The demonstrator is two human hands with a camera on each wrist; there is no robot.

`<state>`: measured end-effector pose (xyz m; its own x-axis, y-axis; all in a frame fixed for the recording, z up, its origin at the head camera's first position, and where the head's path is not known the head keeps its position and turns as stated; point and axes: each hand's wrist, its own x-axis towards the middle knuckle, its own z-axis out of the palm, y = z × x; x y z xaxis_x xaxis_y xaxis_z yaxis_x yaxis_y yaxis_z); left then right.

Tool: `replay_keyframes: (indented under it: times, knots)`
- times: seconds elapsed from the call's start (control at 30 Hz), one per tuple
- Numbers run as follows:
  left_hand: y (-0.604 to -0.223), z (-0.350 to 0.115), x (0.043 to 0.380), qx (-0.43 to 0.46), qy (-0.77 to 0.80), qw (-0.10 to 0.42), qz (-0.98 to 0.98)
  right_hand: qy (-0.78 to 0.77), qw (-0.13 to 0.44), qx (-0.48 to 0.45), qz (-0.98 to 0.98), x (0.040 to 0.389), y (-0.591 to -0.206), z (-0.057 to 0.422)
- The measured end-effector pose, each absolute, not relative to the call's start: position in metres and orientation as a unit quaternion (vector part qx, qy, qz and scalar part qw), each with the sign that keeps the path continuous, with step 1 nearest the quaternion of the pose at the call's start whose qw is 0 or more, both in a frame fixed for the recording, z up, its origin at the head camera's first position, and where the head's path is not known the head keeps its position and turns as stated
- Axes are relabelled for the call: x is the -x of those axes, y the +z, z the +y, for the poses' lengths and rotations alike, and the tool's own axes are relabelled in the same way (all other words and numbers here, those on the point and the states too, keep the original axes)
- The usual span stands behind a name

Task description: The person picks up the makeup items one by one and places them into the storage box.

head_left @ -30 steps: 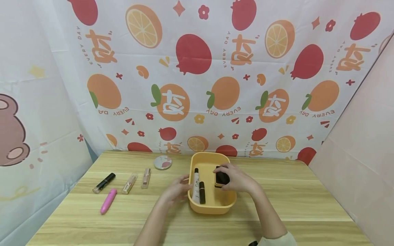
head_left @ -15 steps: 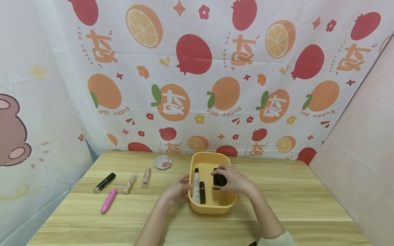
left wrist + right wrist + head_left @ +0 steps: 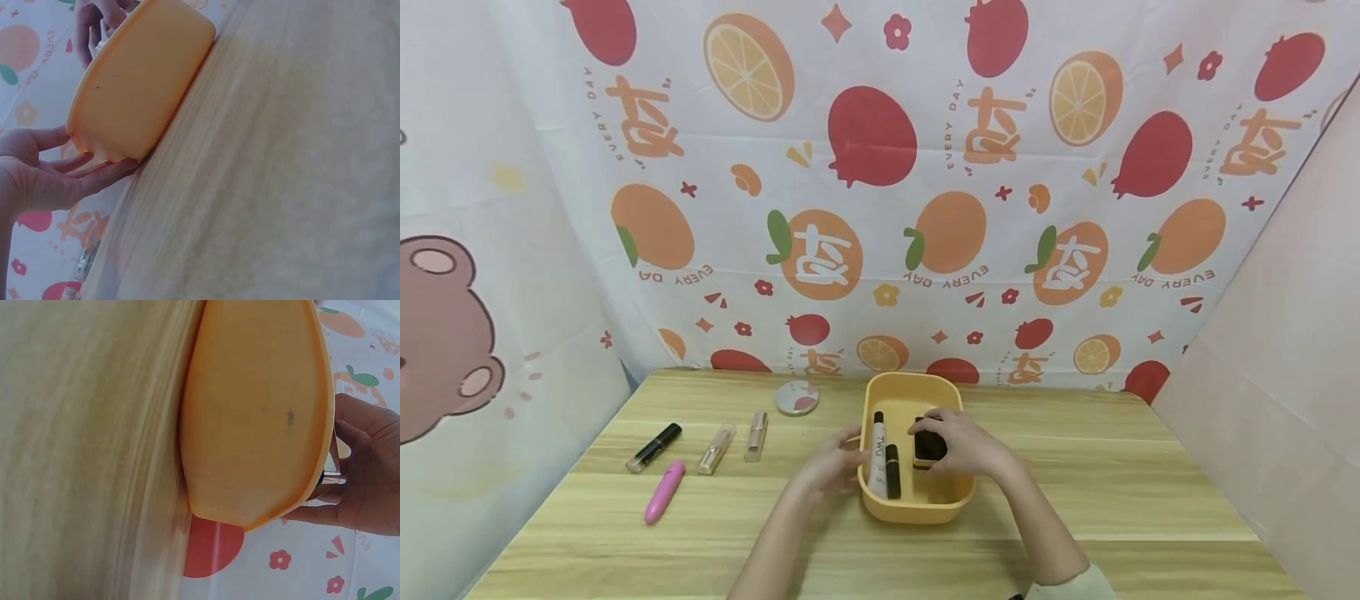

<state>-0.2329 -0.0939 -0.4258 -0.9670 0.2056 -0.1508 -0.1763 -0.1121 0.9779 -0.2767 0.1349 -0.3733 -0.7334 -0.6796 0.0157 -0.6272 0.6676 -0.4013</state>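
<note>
A yellow plastic bin (image 3: 917, 512) stands on the wooden table. In the head view my right hand (image 3: 970, 446) reaches over its right rim and pinches a squarish black case with a gold edge (image 3: 929, 446) inside it. The bin wall hides most of that case in the right wrist view. My left hand (image 3: 827, 468) rests its extended fingertips against the bin's left side, with the thumb at the rim, as the left wrist view shows. Along the left inside wall lie a white tube marked TWG (image 3: 878, 457) and a short black tube (image 3: 892, 472).
To the left on the table (image 3: 715, 533) lie a black tube with a clear end (image 3: 653, 447), a pink tube (image 3: 665, 493), a clear-and-gold tube (image 3: 717, 450), a pinkish lipstick tube (image 3: 756, 437) and a round shiny disc (image 3: 797, 397). Printed fabric (image 3: 880, 250) hangs behind.
My right hand has shifted the black case slightly left and nearer inside the bin. The left hand stays at the bin's side.
</note>
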Motion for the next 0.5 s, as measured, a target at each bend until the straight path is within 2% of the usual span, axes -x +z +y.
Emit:
replay_keyframes:
  times: [0.5]
  knots:
    - [-0.4249,-0.0967,0.2401,-0.015,0.748,0.13,0.651,-0.187,0.077,0.357,0.912,0.284,-0.377,0.1301]
